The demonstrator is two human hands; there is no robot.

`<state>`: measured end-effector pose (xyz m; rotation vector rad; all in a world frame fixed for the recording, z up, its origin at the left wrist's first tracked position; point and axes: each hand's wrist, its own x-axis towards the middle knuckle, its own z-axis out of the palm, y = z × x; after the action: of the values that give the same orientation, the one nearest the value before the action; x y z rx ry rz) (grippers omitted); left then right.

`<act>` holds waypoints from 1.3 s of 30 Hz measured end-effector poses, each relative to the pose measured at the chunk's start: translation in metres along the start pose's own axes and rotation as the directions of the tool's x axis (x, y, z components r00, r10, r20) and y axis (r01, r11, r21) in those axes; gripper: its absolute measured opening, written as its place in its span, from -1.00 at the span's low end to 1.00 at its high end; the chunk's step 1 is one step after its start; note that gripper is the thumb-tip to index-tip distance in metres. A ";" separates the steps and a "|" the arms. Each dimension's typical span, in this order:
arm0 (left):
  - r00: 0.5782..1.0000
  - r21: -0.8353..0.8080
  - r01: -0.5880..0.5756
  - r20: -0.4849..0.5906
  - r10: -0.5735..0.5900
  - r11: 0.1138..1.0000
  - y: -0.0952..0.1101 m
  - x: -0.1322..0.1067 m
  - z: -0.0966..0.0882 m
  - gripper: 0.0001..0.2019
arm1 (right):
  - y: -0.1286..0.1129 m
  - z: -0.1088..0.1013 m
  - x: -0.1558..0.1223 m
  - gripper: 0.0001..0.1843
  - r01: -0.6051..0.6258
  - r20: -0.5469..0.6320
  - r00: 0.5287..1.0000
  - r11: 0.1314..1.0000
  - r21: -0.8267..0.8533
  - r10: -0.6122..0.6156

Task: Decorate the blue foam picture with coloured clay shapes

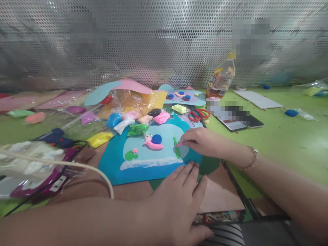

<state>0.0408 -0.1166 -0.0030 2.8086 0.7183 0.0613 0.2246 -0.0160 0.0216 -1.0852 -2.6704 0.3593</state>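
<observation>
My right hand pinches a small pink piece of clay over a green clay strip on the blue paper picture. My left hand lies with fingers stretched across the picture's lower right edge. On the picture are a pink clay snail with a round blue shell, a green lily pad with a pink flower, and a white clay band. Several bagged lumps of clay, among them a green one, sit along its far edge.
Red-handled scissors, a phone and a tilted bottle are to the far right. At left are a yellow clay packet, a dark blue glue gun, a purple power strip and a pale cable.
</observation>
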 end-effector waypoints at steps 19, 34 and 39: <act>1.000 0.019 0.000 0.000 0.000 1.000 0.001 0.000 0.001 -0.18 | -0.004 0.001 -0.001 -0.73 -0.014 0.010 1.000 0.999 -0.046 0.015; 1.000 0.011 0.004 -0.009 -0.004 1.000 0.001 0.001 0.000 -0.19 | -0.002 -0.002 -0.001 -0.73 -0.021 0.013 1.000 1.000 -0.014 0.021; 1.000 0.023 0.001 -0.003 -0.001 1.000 0.000 0.000 0.001 -0.18 | -0.004 -0.003 -0.002 -0.74 0.000 0.016 1.000 1.000 -0.017 0.000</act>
<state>0.0413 -0.1168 -0.0040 2.8305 0.7258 0.0571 0.2245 -0.0198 0.0250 -1.0920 -2.6917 0.3471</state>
